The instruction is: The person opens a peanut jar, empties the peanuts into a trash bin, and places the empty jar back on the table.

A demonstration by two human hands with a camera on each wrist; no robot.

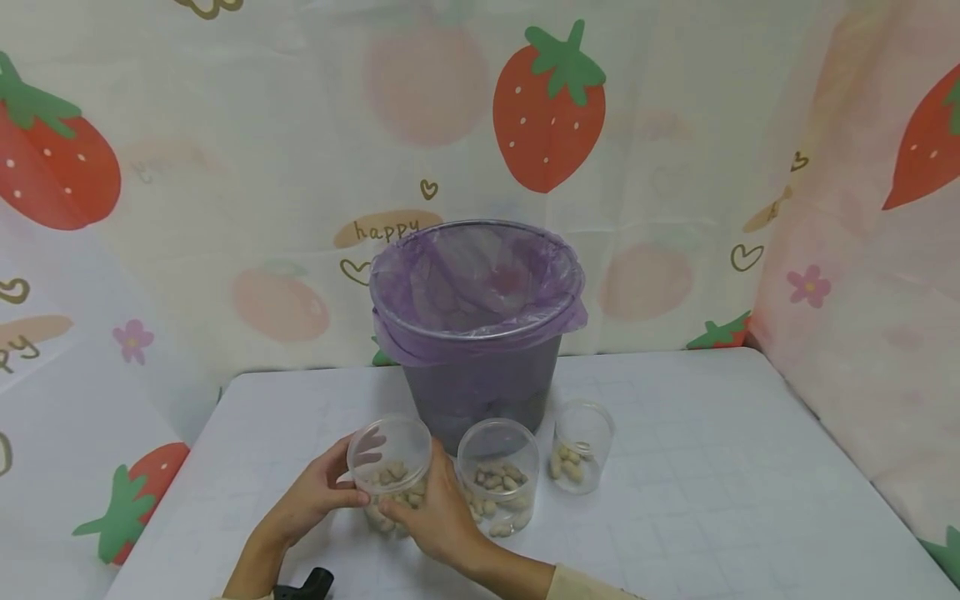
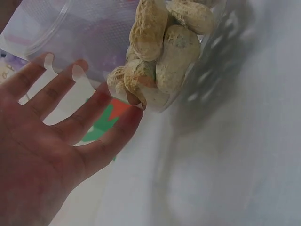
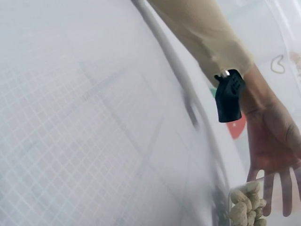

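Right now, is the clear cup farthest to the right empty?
No, the head view shows a few peanuts lying at the bottom of the farthest right cup.

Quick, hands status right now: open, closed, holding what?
Left hand: open, fingers straight and spread against the leftmost clear cup of peanuts.
Right hand: closed on that same cup, thumb on its near side.

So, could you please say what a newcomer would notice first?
Probably the bin with its purple bag, toward the back of the table, before a strawberry backdrop. In front, the left hand touches and right hand grips the left cup of peanuts; the middle cup and right cup, also with peanuts, stand to its right.
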